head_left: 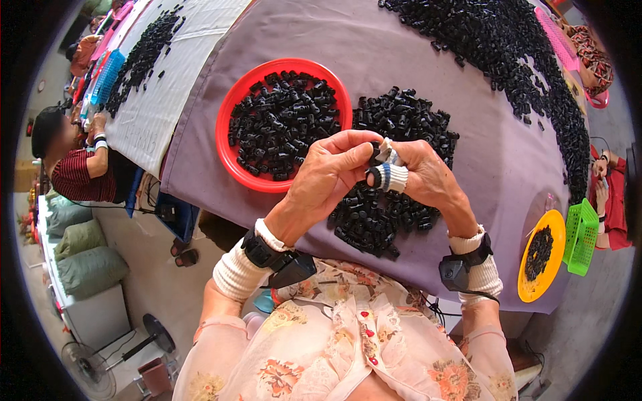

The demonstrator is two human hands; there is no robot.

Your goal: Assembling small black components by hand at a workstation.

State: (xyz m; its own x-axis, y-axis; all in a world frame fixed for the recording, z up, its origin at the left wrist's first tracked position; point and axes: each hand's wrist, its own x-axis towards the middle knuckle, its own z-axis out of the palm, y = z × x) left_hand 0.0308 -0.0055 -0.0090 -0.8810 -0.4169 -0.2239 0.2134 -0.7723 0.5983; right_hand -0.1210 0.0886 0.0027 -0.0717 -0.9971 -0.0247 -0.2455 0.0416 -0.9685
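My left hand (319, 175) and my right hand (433, 172) meet over the table, both closed at the fingertips around one small black plastic piece (376, 158). Its details are mostly hidden by my fingers. White cloth covers (393, 176) with a blue stripe wrap fingers of my right hand. Beneath and beyond my hands spreads a pile of similar black plastic pieces (408, 120). To the left of it, close by my left hand, a round red basin (226, 157) holds many more of them.
Large heaps of black pieces (495, 40) cover the far right of the purple tablecloth (287, 33). At the right edge are a yellow plate (529, 289) and a green basket (582, 237). A co-worker (87, 167) sits at the left; another person's hands (602, 190) show at the right.
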